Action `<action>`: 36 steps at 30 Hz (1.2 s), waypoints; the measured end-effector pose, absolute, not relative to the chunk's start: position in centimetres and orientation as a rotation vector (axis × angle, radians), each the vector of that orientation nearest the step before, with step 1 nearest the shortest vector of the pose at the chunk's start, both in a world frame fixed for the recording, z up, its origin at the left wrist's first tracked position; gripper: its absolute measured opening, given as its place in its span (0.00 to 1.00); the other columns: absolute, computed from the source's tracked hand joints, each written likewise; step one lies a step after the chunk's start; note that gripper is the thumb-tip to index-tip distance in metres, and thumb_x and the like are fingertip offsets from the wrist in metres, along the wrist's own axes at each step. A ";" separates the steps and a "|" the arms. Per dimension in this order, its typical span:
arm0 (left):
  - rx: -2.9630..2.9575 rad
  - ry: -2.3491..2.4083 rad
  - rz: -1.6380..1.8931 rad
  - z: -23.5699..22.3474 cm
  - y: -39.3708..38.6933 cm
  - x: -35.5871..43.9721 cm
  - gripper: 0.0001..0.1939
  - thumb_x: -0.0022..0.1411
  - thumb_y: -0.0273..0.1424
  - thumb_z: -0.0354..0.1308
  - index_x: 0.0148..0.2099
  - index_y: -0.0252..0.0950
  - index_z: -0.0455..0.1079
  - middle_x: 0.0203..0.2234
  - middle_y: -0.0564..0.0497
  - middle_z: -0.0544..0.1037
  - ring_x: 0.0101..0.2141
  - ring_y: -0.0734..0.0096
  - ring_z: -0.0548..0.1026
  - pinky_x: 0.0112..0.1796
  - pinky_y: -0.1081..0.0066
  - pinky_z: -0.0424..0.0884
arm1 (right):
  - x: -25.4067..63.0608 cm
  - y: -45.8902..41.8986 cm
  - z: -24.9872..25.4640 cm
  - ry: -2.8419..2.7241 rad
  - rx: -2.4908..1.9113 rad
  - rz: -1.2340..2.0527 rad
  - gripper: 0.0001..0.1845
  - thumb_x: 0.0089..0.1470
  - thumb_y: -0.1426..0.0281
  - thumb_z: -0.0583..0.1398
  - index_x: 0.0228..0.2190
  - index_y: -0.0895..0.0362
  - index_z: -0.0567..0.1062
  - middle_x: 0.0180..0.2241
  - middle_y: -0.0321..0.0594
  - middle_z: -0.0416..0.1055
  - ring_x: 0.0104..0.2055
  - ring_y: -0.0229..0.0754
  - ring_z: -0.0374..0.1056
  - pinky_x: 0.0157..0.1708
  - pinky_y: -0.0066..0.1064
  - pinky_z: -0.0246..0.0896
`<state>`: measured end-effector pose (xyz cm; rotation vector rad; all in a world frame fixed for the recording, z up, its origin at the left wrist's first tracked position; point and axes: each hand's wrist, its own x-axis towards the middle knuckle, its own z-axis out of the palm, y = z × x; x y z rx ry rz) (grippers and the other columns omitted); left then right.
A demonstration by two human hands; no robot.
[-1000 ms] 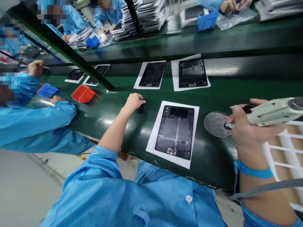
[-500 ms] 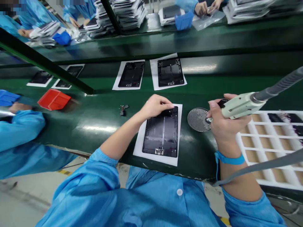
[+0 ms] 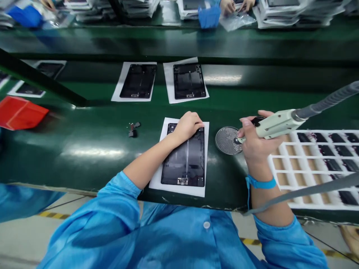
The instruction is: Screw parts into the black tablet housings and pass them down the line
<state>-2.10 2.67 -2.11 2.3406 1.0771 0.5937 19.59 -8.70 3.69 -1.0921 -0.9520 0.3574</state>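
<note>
A dark tablet housing [image 3: 185, 160] lies on a white sheet [image 3: 157, 175] near the front edge of the green belt [image 3: 92, 149]. My left hand [image 3: 187, 126] rests on the housing's top edge with the fingers curled down; whether it holds anything is hidden. My right hand [image 3: 254, 144] is closed round a pale green electric screwdriver [image 3: 276, 123], whose tip touches a round perforated screw dish [image 3: 226, 140] to the right of the housing.
A white compartment tray [image 3: 308, 164] with dark parts sits at the right. Two small dark parts [image 3: 132, 129] lie left of the housing. Two more housings on sheets [image 3: 187, 80] lie farther back. A red bin [image 3: 19, 112] is at left. Other people's hands [image 3: 235, 5] work at the far bench.
My left hand moved from the small parts on the belt to the top of the housing. The view swung right. The right hand stayed at the dish with the screwdriver.
</note>
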 end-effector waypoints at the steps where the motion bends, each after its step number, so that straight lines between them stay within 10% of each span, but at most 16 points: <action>1: 2.364 1.046 0.577 -2.1 2.8 -2.0 0.09 0.76 0.29 0.69 0.41 0.38 0.88 0.40 0.45 0.86 0.44 0.58 0.80 0.54 0.56 0.75 | 19.3 -8.3 4.0 -0.947 -1.078 0.361 0.19 0.56 0.63 0.76 0.46 0.50 0.79 0.31 0.27 0.83 0.18 0.34 0.68 0.19 0.32 0.68; 36: 2.295 0.974 0.588 -1.9 3.2 -1.4 0.09 0.70 0.23 0.66 0.42 0.36 0.89 0.39 0.43 0.86 0.46 0.51 0.81 0.48 0.56 0.76 | 12.3 -0.3 0.3 -1.164 -1.122 0.429 0.28 0.62 0.41 0.71 0.51 0.44 0.73 0.31 0.27 0.71 0.18 0.34 0.62 0.20 0.34 0.65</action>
